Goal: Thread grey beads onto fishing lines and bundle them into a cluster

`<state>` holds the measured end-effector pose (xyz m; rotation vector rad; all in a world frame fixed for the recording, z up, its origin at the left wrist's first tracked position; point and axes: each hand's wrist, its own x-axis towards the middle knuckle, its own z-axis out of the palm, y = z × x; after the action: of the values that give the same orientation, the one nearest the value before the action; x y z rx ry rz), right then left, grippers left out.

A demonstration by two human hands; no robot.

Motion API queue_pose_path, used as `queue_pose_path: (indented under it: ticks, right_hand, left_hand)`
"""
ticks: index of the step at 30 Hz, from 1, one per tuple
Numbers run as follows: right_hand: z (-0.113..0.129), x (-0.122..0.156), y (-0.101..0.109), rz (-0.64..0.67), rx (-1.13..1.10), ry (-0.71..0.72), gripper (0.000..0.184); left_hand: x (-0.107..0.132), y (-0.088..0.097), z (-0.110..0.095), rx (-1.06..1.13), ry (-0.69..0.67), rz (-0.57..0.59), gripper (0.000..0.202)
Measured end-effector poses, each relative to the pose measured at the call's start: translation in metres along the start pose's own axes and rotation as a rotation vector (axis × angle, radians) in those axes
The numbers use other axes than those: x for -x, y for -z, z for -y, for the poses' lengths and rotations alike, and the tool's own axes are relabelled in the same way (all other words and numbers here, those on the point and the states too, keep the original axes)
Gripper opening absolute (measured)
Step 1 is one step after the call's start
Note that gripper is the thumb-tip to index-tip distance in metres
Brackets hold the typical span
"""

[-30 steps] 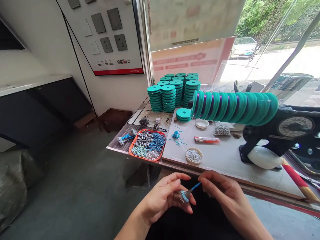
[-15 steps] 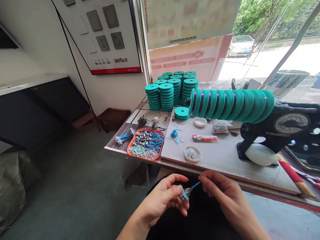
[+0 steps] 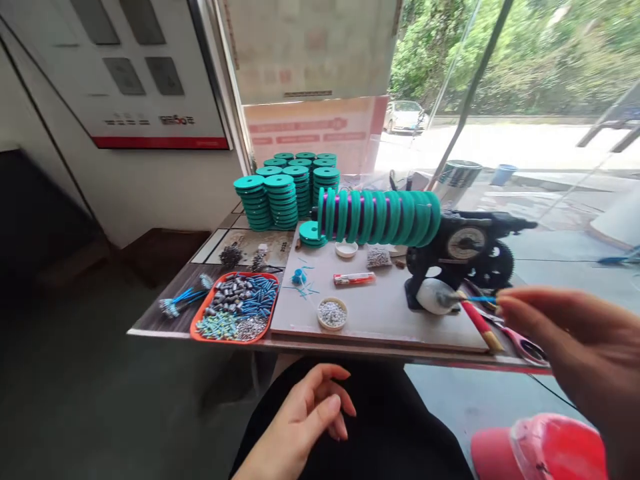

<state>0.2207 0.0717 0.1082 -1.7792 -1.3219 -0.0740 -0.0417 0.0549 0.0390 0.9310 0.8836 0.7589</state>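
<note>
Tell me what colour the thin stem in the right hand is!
The thin stem is blue; the head view shows it.

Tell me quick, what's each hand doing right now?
Left hand: open, loosely curled, nothing seen in it.
Right hand: closed, pinching a thin blue stem.

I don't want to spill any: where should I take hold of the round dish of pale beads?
Probably grip the round dish by opposite sides of its rim, coming from the near side: it sits upright and open, holding loose pale beads, and bare board lies on that side.
</note>
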Motion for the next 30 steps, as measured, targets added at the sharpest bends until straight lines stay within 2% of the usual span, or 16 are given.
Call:
queue_pose_path:
  ticks: [2, 4, 6, 10, 14, 19, 30]
  right_hand:
    - [-0.005, -0.018, 0.005, 0.022, 0.109, 0.098, 0.03]
    - [-0.009, -0.029, 0.001, 0.104, 0.131, 0.205, 0.03]
    - [-0.012, -0.035, -0.007, 0.159, 0.145, 0.247, 0.027]
    - [-0.016, -0.039, -0.016, 0.24, 0.232, 0.259, 0.019]
    - [-0.015, -0.045, -0.016, 0.26, 0.289, 0.254, 0.019]
    - [-0.016, -0.052, -0.019, 0.291, 0.322, 0.25, 0.017]
    - [-0.013, -0.055, -0.026, 0.319, 0.367, 0.284, 0.024]
  left_hand:
    - [-0.004, -0.005, 0.001, -0.058, 0.007, 0.064, 0.034]
    - [-0.006, -0.008, 0.002, -0.093, 0.009, 0.097, 0.034]
    - [-0.009, -0.008, 0.004, -0.117, 0.002, 0.108, 0.035]
    - [-0.01, -0.003, 0.009, -0.142, 0.006, 0.094, 0.037]
    - [-0.011, 0.003, 0.015, -0.171, 0.01, 0.082, 0.038]
    - [-0.014, 0.004, 0.02, -0.244, 0.016, 0.139, 0.041]
    - [-0.014, 0.002, 0.008, -0.309, 0.085, 0.119, 0.048]
